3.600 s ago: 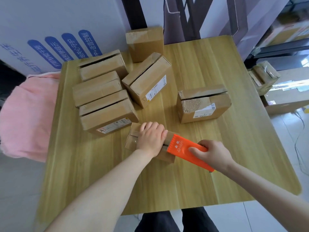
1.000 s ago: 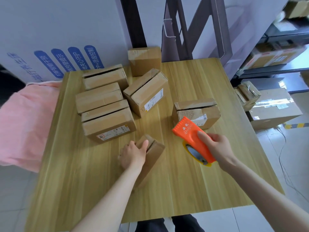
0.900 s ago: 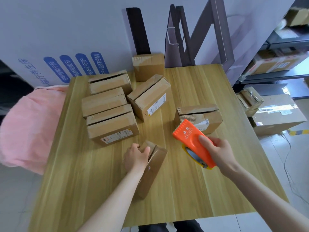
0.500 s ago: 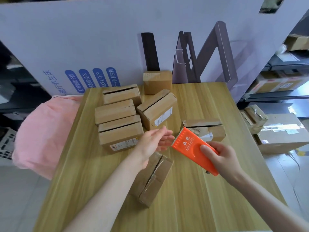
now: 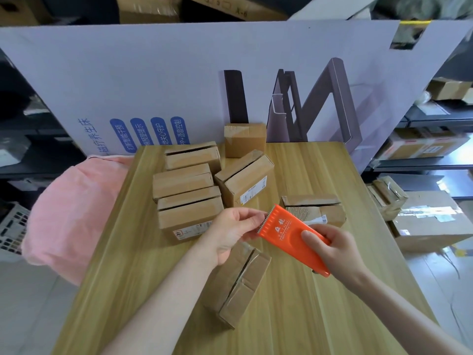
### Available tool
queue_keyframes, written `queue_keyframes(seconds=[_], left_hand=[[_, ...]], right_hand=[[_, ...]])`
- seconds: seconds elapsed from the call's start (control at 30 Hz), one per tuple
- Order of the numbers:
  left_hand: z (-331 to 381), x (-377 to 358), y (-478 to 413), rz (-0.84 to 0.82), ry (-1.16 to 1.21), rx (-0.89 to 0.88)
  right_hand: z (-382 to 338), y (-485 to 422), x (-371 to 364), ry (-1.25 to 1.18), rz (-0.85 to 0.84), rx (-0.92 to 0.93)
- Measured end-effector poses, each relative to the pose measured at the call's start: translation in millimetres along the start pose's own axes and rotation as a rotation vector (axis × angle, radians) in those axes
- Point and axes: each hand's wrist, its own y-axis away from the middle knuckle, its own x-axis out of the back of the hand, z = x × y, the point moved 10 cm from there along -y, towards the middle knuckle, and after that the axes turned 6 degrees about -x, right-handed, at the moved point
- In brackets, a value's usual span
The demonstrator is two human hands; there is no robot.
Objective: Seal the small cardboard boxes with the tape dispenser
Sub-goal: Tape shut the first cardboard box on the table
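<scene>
My right hand (image 5: 332,248) grips the orange tape dispenser (image 5: 289,233), held above the wooden table (image 5: 320,298) with its toothed edge pointing up-left. My left hand (image 5: 231,231) is raised beside it, its fingertips pinching at that toothed edge; whether tape is between them is too small to tell. Below both hands a small cardboard box (image 5: 236,279) lies on the table, clear tape across its top seam. Several more small boxes are grouped at the back left (image 5: 183,180), and one with a torn flap (image 5: 313,210) sits behind the dispenser.
A pink cushion (image 5: 74,213) sits off the table's left edge. A large white printed board (image 5: 179,85) stands behind the table. Cartons are stacked on the floor at the right (image 5: 430,221), with shelving behind them.
My left hand let go of the taped box and rose to the dispenser's toothed edge. My right hand lifted the dispenser slightly. The camera tilted up.
</scene>
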Motion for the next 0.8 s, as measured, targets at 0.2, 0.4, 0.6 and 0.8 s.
queue_keyframes(seconds=[0.2, 0.4, 0.6, 0.8], left_hand=[[-6, 4, 0, 0.043, 0.086, 0.034], [-11, 8, 0, 0.042, 0.117, 0.079], [-19, 11, 4, 0.027, 0.226, 0.209], [-12, 17, 4, 0.048, 0.035, 0.102]], right_hand=[[-2, 1, -8, -0.035, -0.016, -0.019], [-4, 4, -13, -0.114, -0.034, -0.072], [-8, 6, -15, -0.121, -0.046, -0.083], [-7, 5, -14, -0.037, -0.046, -0.016]])
